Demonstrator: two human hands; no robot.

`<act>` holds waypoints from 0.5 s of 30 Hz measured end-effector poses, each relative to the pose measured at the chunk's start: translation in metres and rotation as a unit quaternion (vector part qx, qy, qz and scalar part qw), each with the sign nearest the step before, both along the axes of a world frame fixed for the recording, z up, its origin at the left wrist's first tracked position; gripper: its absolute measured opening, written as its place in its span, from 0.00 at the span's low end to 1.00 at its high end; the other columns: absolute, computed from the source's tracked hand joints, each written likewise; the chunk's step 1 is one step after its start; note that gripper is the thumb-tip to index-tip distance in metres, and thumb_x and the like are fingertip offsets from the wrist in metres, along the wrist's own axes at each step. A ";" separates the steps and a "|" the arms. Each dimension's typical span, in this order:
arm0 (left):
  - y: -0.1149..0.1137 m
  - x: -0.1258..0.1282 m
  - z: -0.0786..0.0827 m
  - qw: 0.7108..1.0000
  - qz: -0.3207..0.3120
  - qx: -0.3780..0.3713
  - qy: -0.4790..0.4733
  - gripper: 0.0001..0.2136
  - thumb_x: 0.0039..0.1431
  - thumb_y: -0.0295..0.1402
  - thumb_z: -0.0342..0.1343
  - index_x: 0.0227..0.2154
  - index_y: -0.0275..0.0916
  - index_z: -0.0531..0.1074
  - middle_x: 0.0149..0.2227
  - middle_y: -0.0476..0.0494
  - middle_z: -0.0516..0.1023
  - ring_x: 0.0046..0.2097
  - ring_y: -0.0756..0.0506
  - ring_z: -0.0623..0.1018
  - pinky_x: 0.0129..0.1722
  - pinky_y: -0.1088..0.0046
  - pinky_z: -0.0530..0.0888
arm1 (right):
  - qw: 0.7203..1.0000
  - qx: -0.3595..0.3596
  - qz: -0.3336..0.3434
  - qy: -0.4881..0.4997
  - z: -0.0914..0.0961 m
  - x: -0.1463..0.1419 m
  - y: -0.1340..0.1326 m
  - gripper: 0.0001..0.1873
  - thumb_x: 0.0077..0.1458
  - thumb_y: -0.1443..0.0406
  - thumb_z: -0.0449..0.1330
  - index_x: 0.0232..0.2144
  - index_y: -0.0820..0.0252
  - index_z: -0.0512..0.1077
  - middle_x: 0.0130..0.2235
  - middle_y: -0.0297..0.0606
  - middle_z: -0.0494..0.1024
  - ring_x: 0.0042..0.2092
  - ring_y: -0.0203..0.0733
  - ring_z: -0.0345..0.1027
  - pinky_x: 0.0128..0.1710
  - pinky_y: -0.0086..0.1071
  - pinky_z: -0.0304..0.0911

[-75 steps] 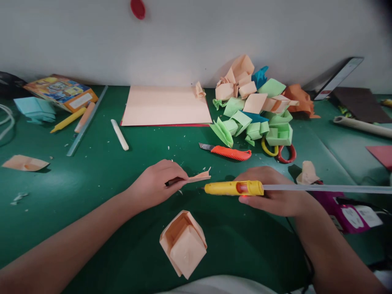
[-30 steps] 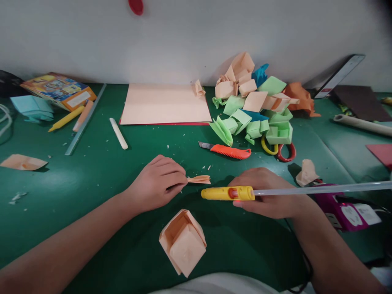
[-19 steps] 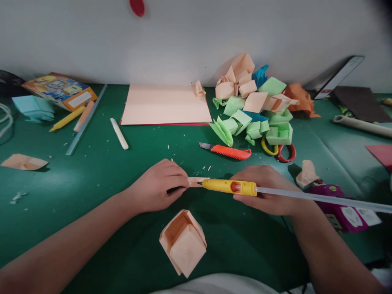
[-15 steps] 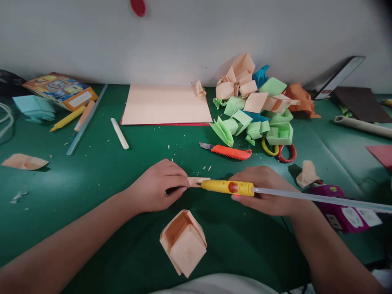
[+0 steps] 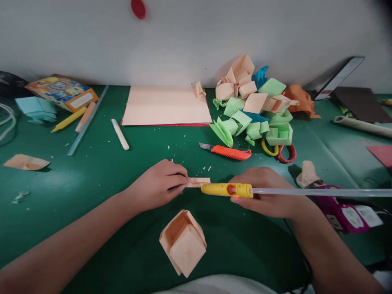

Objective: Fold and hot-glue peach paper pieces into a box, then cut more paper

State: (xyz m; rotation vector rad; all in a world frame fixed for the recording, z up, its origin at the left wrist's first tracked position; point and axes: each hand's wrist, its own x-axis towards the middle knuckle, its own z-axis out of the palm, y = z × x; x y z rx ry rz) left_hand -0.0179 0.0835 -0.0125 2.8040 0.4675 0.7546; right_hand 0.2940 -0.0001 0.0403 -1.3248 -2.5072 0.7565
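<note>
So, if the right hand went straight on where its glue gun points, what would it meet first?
Likely the folded peach paper strip at the tip of the glue gun, then the left hand pinching it. Depth is unclear; the tip may clear the strip.

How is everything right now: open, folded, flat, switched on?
Glue gun: in right hand, red light glowing
Paper strip: pinched in left hand
Hollow paper shape: folded, one side open
Orange cutter: blade out
Scissors: blades hidden, can't tell
Peach sheet: lying flat
Paper pile: folded, crumpled pieces mixed
</note>
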 end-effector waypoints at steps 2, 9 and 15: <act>0.001 0.000 0.001 1.000 -0.009 0.004 0.005 0.07 0.68 0.28 0.56 0.37 0.38 0.80 0.42 0.42 0.84 0.41 0.45 0.82 0.42 0.67 0.76 | 1.000 0.000 0.004 0.003 -0.001 0.000 0.000 0.17 0.69 0.51 0.55 0.37 0.56 0.74 0.31 0.35 0.80 0.31 0.40 0.70 0.32 0.34 0.54; 0.001 -0.001 0.002 1.000 -0.011 0.009 0.027 0.08 0.69 0.28 0.55 0.39 0.38 0.80 0.42 0.42 0.84 0.42 0.45 0.81 0.43 0.66 0.75 | 1.000 0.009 0.010 0.016 -0.005 -0.006 0.004 0.18 0.69 0.51 0.54 0.40 0.56 0.75 0.35 0.37 0.82 0.33 0.41 0.72 0.35 0.36 0.57; 0.000 -0.001 0.002 1.000 -0.007 0.003 0.022 0.08 0.69 0.28 0.55 0.40 0.38 0.80 0.42 0.42 0.84 0.41 0.46 0.81 0.42 0.67 0.75 | 1.000 0.015 0.009 0.012 -0.006 -0.004 0.004 0.17 0.69 0.52 0.54 0.40 0.57 0.75 0.35 0.39 0.82 0.33 0.41 0.72 0.35 0.36 0.57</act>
